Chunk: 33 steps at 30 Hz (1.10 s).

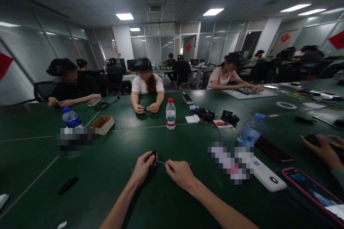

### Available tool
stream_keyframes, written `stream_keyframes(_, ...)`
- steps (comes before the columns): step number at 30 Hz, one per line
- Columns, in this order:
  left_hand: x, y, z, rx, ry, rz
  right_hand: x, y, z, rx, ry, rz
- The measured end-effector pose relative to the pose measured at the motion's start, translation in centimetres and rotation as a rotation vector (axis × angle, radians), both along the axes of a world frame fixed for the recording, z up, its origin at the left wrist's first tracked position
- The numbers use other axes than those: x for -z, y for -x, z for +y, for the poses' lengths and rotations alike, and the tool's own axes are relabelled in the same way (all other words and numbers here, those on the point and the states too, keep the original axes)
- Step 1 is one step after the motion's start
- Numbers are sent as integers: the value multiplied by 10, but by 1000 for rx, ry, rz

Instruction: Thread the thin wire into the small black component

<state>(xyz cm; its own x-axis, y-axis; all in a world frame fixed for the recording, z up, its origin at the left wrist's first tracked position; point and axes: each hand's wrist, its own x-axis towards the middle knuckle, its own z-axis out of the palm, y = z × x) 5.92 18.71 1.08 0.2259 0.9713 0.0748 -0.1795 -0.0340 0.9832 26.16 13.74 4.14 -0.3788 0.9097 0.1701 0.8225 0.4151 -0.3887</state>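
My left hand (143, 169) is closed, pinching a small black part (154, 154) between thumb and fingers just above the green table (161, 205). Opposite it, my right hand (180, 174) is closed around a thin metal tool (161, 162). Only the tool's slim shaft shows, and its far end reaches to the black part, apparently touching it. Fingers hide the tool's grip, so its exact kind is unclear.
Ahead stands a red-capped bottle (170, 114). An open cardboard box (103, 125) and a blue-capped bottle (71, 118) are leftward. Rightward lie a white power bank (264, 173), a pink-cased phone (314, 193) and another large bottle (251, 130). Co-workers sit across; another person's hands (324, 146) are at right.
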Motion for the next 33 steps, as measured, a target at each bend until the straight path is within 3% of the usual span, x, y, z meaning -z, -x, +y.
stream_keyframes(8, 5, -2, 1, -37, 73, -100, -4, -3, 1, 59, 42, 95)
stream_keyframes(13, 6, -2, 2, -46, 119, -142, -2, -2, 1, 5, 27, 52)
stream_keyframes(33, 9, 0, 2, -18, 62, -103, -1, 0, 2, 21, -7, 7)
